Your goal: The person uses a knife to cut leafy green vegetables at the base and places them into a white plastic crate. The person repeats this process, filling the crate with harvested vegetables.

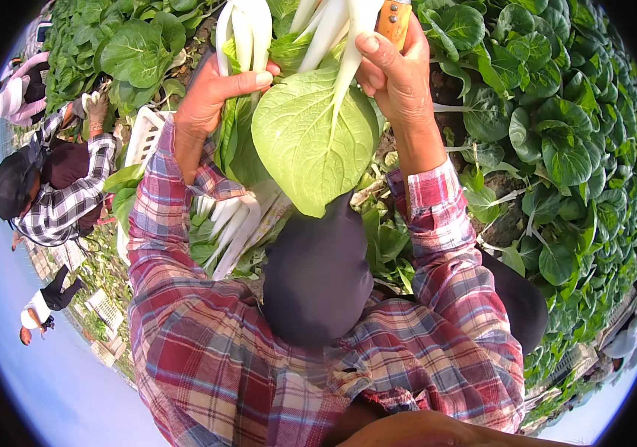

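My left hand [220,95], at the upper middle, is closed around a bunch of leafy greens with thick white stalks [243,36]. To its right my right hand [393,72] holds an orange handle [393,22] with metal rivets; whatever tool it belongs to is cut off by the top edge. The thumb of that hand also presses a white stalk, whose broad light-green leaf [315,134] hangs down between my forearms. More white stalks [324,36] show between the hands. Below my left forearm lies a pile of cut greens with white stalks [234,223].
A white plastic crate [145,139] stands beside my left forearm. Rows of growing leafy greens [564,134] fill the right side, and others [128,44] grow at upper left. A co-worker in a checked shirt [67,207] crouches at left; other people and crates [105,309] are farther off.
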The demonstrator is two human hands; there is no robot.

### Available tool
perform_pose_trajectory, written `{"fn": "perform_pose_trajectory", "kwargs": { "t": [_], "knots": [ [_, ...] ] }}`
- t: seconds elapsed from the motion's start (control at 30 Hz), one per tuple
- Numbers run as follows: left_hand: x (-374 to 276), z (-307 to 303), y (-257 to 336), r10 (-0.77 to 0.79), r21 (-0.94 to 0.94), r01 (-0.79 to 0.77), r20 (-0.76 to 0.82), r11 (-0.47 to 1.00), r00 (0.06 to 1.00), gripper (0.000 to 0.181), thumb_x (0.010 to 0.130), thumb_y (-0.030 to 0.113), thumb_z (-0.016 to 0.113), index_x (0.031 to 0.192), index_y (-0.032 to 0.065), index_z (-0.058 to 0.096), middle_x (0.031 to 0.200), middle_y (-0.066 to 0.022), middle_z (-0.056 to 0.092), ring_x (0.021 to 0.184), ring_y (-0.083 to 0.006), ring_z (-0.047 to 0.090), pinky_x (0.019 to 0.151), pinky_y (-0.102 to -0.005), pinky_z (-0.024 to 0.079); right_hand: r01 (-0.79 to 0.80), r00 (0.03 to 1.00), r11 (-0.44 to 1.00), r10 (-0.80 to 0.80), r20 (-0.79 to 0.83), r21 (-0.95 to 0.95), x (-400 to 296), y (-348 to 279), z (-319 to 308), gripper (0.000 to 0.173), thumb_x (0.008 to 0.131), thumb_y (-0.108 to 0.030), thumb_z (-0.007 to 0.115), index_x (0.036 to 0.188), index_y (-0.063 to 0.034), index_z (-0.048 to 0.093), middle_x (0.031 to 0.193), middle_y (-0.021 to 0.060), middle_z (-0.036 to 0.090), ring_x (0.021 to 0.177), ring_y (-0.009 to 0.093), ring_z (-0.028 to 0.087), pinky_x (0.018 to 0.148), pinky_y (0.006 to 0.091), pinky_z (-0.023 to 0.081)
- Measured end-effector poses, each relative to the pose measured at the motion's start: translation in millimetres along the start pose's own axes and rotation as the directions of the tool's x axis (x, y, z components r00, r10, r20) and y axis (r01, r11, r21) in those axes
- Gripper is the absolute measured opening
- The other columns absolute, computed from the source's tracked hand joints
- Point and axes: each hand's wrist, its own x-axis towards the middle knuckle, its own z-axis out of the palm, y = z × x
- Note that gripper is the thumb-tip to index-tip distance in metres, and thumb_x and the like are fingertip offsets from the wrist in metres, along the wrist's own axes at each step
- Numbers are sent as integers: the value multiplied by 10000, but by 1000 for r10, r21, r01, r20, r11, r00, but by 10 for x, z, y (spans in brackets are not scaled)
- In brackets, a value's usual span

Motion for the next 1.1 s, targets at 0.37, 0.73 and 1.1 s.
{"fn": "perform_pose_trajectory", "kwargs": {
  "t": [0.37,0.73,1.1],
  "knots": [
    [-826,176,807,366,249,-360,24,899,930,596,818,69,778,1359,12,534,1307,-71,615,1004,-127,609,834,-297,541,225,974,902,-217,65,-369,-379,-682,675,681,722,-27,806,1332,-41,502,1096,158,680,638,45,615,421,170,399],
    [-1443,587,416,554,66,-552,-5,831,833,730,809,180,843,1404,50,441,1287,-51,577,1178,-164,546,989,-318,451,161,938,935,-46,343,-317,-775,-611,1683,572,769,-43,765,1293,2,541,1062,133,693,571,34,560,406,159,364],
    [-1881,426,748,546,402,-470,-93,786,833,679,749,254,886,1301,42,553,1186,-60,645,1087,-161,596,956,-328,478,302,893,745,-3,450,-595,-776,-742,1855,452,773,-54,817,1155,18,587,1007,24,647,900,97,587,817,267,501]
  ]
}}
